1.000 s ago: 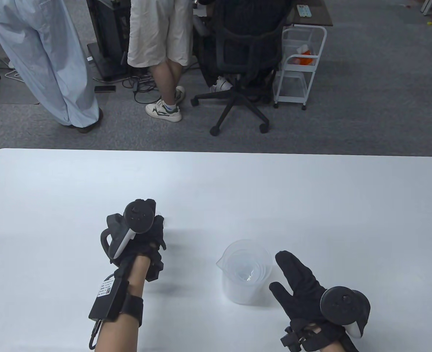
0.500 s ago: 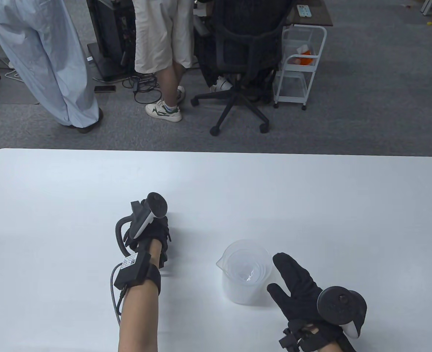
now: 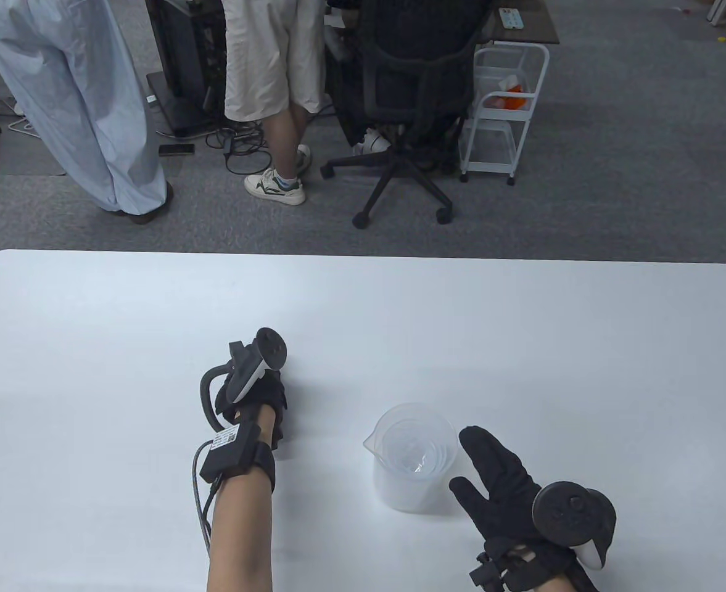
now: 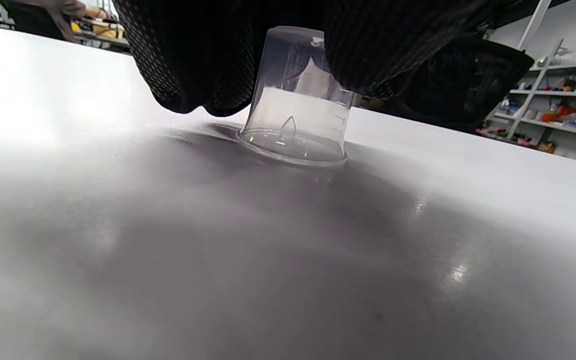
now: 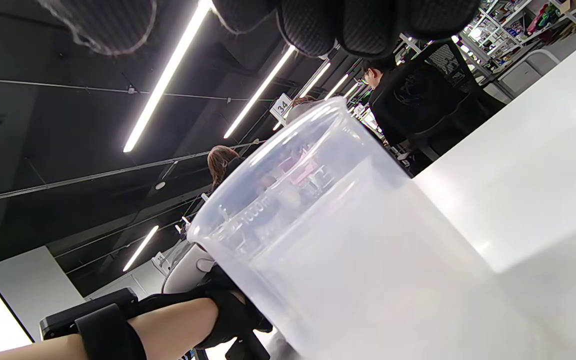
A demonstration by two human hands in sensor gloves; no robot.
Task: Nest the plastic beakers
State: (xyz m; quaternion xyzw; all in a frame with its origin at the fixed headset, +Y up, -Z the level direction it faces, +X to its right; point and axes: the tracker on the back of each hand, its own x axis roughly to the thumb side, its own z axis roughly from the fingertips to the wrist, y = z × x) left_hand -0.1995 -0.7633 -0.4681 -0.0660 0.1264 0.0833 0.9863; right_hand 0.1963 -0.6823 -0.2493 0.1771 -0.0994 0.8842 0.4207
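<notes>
While left hand [image 3: 258, 394] fingers [image 4: 188, 75] grip it, small beaker [image 4: 298, 100] stands inverted (axis vertical).

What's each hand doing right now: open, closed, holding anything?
Left hand: fingers grip a small clear beaker, upside down on the table.
Right hand: open, holding nothing, beside the nested beaker stack.

Table view looks down from above; both wrist views sit low, close to the table [image 3: 363, 320].
</notes>
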